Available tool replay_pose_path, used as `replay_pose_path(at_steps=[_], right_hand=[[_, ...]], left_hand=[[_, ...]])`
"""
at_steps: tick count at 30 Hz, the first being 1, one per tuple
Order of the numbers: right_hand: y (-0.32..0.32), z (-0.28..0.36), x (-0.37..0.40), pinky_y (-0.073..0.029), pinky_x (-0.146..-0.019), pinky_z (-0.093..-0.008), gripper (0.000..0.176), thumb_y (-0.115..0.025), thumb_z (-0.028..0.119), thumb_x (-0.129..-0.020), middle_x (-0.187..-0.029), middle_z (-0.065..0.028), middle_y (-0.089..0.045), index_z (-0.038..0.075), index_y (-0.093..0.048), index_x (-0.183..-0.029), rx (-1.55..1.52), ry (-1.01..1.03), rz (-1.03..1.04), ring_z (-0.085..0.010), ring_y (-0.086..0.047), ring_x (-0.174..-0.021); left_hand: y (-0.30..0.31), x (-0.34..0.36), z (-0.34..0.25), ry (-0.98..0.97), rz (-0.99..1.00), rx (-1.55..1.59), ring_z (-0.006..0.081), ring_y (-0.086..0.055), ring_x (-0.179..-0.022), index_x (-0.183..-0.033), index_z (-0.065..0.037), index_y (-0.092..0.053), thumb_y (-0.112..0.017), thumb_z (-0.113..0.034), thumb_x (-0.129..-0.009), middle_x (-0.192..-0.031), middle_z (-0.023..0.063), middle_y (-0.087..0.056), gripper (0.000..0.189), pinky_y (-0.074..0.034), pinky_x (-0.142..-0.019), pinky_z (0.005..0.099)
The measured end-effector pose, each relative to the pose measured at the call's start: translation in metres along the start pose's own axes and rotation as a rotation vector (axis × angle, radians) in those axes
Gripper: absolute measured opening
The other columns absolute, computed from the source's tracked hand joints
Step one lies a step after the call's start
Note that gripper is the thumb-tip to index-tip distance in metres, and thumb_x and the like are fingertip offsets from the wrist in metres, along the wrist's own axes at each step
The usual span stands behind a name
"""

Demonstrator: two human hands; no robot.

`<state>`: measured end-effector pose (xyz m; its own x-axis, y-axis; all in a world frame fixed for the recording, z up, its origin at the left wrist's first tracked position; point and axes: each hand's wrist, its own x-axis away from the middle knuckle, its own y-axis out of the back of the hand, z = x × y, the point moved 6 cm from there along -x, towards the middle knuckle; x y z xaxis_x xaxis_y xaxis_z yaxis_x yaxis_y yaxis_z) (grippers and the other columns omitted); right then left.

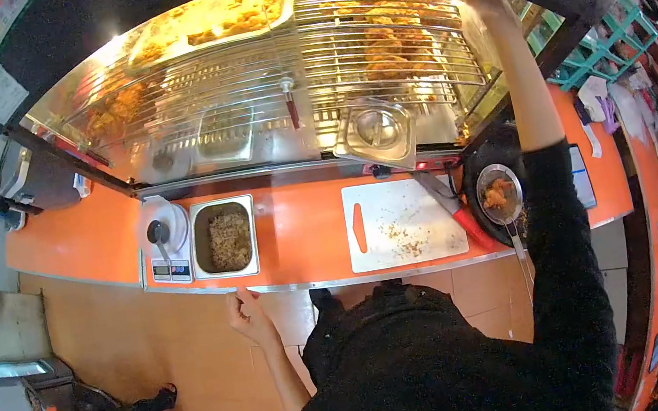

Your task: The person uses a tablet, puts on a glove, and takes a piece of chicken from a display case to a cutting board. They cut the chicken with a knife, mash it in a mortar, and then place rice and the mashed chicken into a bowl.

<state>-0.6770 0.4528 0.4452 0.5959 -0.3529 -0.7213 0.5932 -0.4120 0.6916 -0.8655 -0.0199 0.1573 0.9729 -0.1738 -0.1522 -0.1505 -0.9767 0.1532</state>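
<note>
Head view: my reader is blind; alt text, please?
A person's right arm reaches toward a lit food cabinet; the left hand is near a metal tub. Along the orange counter are a crumb-strewn cutting board and a strainer holding food.

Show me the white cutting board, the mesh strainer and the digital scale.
Cutting board (401, 197): head view, bare upper part.
Mesh strainer (506, 214): head view, mesh below the food.
Digital scale (172, 270): head view, front panel.

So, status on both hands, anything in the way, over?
Left hand loosely curled below square steel tub of brown crumbs. Right hand at lit food cabinet, grip unclear. Red-handled tool across right edge of white cutting board.
</note>
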Motion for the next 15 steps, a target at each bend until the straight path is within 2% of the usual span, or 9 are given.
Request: replay_pose_path(at_steps=[2,4,5,7,8,9,11,12,15], right_hand=[[0.007,-0.006,0.008,-0.048,-0.097,-0.0326,0.04,-0.058,0.031,-0.092,-0.111,-0.0186,-0.067,0.008,-0.059,-0.126,-0.042,-0.018,0.058,-0.0267,-0.062,-0.109],[0.048,0.033,0.049,-0.05,-0.086,-0.0356,0.054,-0.071,0.036,-0.082,-0.109,-0.0166,-0.068,0.006,-0.059,-0.125,-0.365,-0.505,0.21,-0.0249,-0.065,-0.103],[0.051,0.042,0.078,-0.052,-0.082,-0.0347,0.054,-0.074,0.032,-0.079,-0.103,-0.013,-0.068,0.006,-0.06,-0.124,-0.395,-0.366,0.239,-0.0205,-0.065,-0.095],[0.051,0.068,0.132,-0.052,-0.082,-0.0329,0.058,-0.079,0.025,-0.076,-0.106,-0.011,-0.067,0.004,-0.058,-0.126,-0.731,-0.332,0.534,-0.0163,-0.062,-0.097],[0.041,0.077,0.166,-0.052,-0.083,-0.0333,0.057,-0.08,0.021,-0.077,-0.108,-0.0113,-0.066,0.003,-0.056,-0.126,-0.994,-0.522,0.725,-0.0183,-0.062,-0.098],[0.007,0.076,0.208,-0.052,-0.085,-0.0334,0.054,-0.079,0.016,-0.078,-0.11,-0.0128,-0.066,0.002,-0.057,-0.125,-1.014,-0.372,0.668,-0.0183,-0.063,-0.099],[-0.034,0.076,0.276,-0.049,-0.092,-0.0351,0.051,-0.075,0.027,-0.082,-0.115,-0.0175,-0.064,0.003,-0.058,-0.124,-0.885,-0.442,0.908,-0.0249,-0.062,-0.109],[-0.061,0.075,0.314,-0.048,-0.094,-0.0374,0.054,-0.074,0.034,-0.082,-0.115,-0.0177,-0.064,0.004,-0.058,-0.124,-0.745,-0.242,0.76,-0.0323,-0.061,-0.109],[-0.088,0.09,0.341,-0.043,-0.102,-0.0403,0.054,-0.073,0.028,-0.075,-0.123,-0.0159,-0.06,0.008,-0.058,-0.124,-0.666,-0.278,0.883,-0.0313,-0.056,-0.117]], left_hand=[[-0.016,0.001,-0.006,-0.12,0.152,-0.115,0.0129,-0.045,-0.066,-0.074,0.0,-0.055,-0.057,-0.015,-0.095,-0.07,0.0025,-0.05,0.026,-0.037,-0.065,0.0285],[-0.041,0.004,-0.021,-0.239,0.267,-0.134,0.0152,-0.047,-0.067,-0.075,0.0,-0.056,-0.058,-0.012,-0.093,-0.071,0.0041,-0.052,0.022,-0.039,-0.065,0.0292],[-0.059,0.008,-0.032,-0.36,0.364,-0.148,0.0174,-0.05,-0.067,-0.076,0.0,-0.057,-0.059,-0.009,-0.091,-0.072,0.0057,-0.053,0.018,-0.04,-0.065,0.0299],[-0.093,0.014,-0.028,-0.332,0.522,-0.119,0.0187,-0.053,-0.072,-0.081,0.0,-0.059,-0.061,-0.009,-0.089,-0.076,0.0066,-0.055,0.012,-0.042,-0.066,0.03],[-0.113,0.019,-0.024,-0.308,0.657,-0.089,0.0199,-0.057,-0.077,-0.085,0.0,-0.061,-0.063,-0.008,-0.087,-0.079,0.0076,-0.056,0.009,-0.044,-0.067,0.0301],[-0.128,0.02,-0.022,-0.315,0.682,-0.085,0.0199,-0.057,-0.077,-0.085,0.0,-0.061,-0.063,-0.008,-0.087,-0.079,0.0076,-0.056,0.009,-0.044,-0.067,0.0301],[-0.162,0.035,0.005,-0.082,0.919,-0.248,0.0236,-0.061,-0.087,-0.1,0.0,-0.063,-0.066,-0.015,-0.084,-0.091,0.0119,-0.06,0.022,-0.048,-0.071,0.0333],[-0.176,0.04,0.024,-0.085,0.945,-0.244,0.0236,-0.061,-0.087,-0.1,0.0,-0.063,-0.066,-0.015,-0.084,-0.091,0.0119,-0.06,0.022,-0.048,-0.071,0.0333],[-0.209,0.053,0.066,-0.214,1.065,-0.508,0.0402,-0.06,-0.099,-0.123,0.005,-0.049,-0.067,-0.024,-0.081,-0.111,0.0254,-0.056,0.055,-0.051,-0.086,0.0445]])
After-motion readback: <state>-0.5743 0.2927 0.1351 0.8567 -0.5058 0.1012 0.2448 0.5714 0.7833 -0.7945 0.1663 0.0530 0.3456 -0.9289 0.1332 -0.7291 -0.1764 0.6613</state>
